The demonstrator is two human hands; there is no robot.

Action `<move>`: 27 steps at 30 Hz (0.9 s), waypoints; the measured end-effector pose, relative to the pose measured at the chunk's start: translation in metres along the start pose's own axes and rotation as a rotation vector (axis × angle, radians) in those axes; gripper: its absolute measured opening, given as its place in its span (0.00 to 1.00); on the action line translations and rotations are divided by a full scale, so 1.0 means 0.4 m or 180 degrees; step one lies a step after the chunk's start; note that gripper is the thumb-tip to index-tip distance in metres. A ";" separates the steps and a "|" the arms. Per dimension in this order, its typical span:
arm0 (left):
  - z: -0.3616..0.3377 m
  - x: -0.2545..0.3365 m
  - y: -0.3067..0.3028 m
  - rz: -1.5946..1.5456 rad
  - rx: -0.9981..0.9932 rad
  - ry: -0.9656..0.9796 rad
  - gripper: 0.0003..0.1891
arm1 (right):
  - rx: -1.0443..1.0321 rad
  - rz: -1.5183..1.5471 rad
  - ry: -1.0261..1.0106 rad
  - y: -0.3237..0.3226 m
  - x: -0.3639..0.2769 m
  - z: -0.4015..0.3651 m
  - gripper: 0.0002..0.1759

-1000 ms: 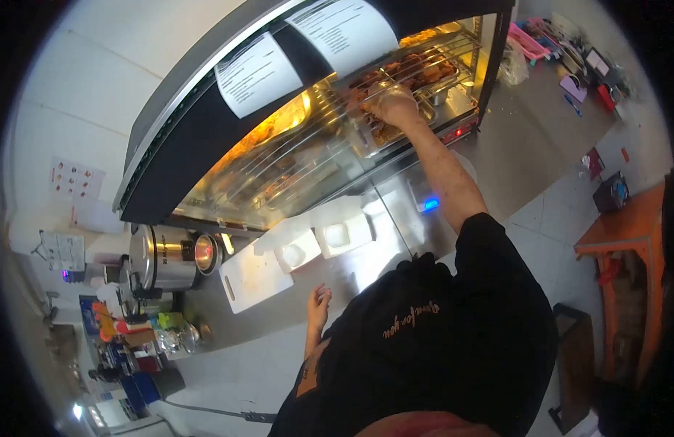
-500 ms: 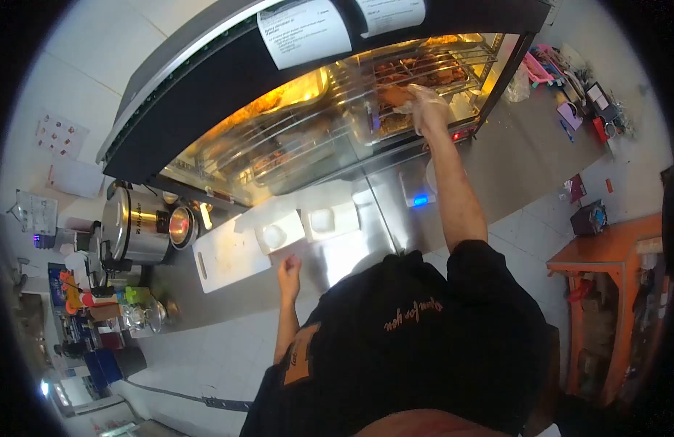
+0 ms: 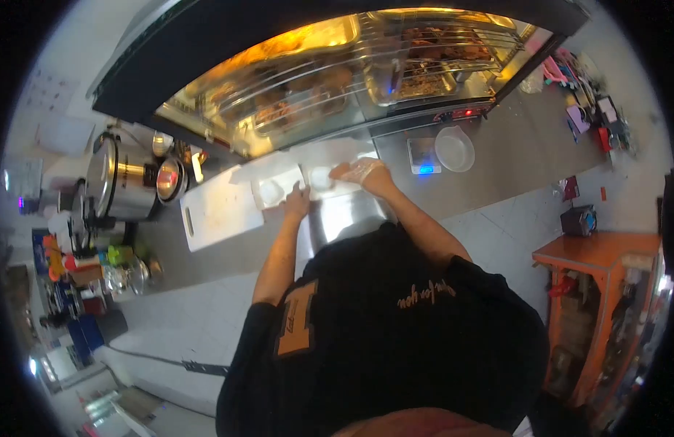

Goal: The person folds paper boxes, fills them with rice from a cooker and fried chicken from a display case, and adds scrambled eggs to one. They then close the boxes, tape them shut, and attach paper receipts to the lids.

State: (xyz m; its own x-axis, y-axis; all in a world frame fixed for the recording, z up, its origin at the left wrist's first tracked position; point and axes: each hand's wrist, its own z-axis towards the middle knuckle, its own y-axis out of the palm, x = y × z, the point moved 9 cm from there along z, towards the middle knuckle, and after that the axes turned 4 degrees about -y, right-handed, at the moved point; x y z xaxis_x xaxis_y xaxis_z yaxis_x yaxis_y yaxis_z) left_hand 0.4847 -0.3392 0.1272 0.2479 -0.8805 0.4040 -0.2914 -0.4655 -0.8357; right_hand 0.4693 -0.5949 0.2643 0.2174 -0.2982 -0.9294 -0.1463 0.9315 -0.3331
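Two white takeaway boxes stand side by side on the counter, a left box and a right box, each with a mound of white food, possibly rice. My right hand, in a clear plastic glove, is over the right box. Its fingers close on a brown piece of fried meat, whose exact kind is blurred. My left hand is bare, with curled fingers at the near edge where the boxes meet. It appears to pinch the right box's corner.
A heated display cabinet with trays of brown food spans the counter's back. A white cutting board lies left, near a large metal cooker and metal bowls. A lit scale and round white container sit right.
My right hand has come out of the display cabinet with the brown meat, down and left to the right box. My left hand has moved up to the boxes' near edge.
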 end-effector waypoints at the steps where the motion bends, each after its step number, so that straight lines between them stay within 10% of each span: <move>1: 0.004 0.013 0.002 0.0317 -0.0020 0.0044 0.31 | 0.0522 -0.0519 -0.0128 -0.054 -0.019 0.008 0.12; 5: -0.028 0.029 0.048 0.0090 -0.0067 0.0450 0.24 | 0.3479 -0.1967 -0.0754 -0.391 -0.198 -0.044 0.13; 7: -0.045 0.047 0.062 0.0012 -0.0054 0.0526 0.24 | 0.3632 -0.2179 -0.0969 -0.524 -0.161 0.023 0.10; 9: -0.089 0.071 0.053 0.0521 -0.0109 0.0308 0.27 | 0.3388 -0.2232 -0.1381 -0.578 -0.161 0.127 0.10; 15: -0.163 0.006 -0.072 0.0380 0.0334 0.0291 0.29 | 0.0601 -0.3131 0.0375 -0.582 -0.056 0.449 0.16; 27: -0.404 -0.285 -0.098 -0.0256 0.1518 -0.0856 0.19 | 0.0886 -0.3374 -0.0086 -0.615 -0.009 0.580 0.26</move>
State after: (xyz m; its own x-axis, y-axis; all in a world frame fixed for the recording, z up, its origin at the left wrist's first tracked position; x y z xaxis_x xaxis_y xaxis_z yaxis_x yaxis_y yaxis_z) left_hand 0.3185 -0.2352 0.1741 0.4977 -0.7609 0.4164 0.1734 -0.3831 -0.9073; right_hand 0.7284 -0.7747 0.3866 0.1258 -0.9742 -0.1874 0.3497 0.2204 -0.9106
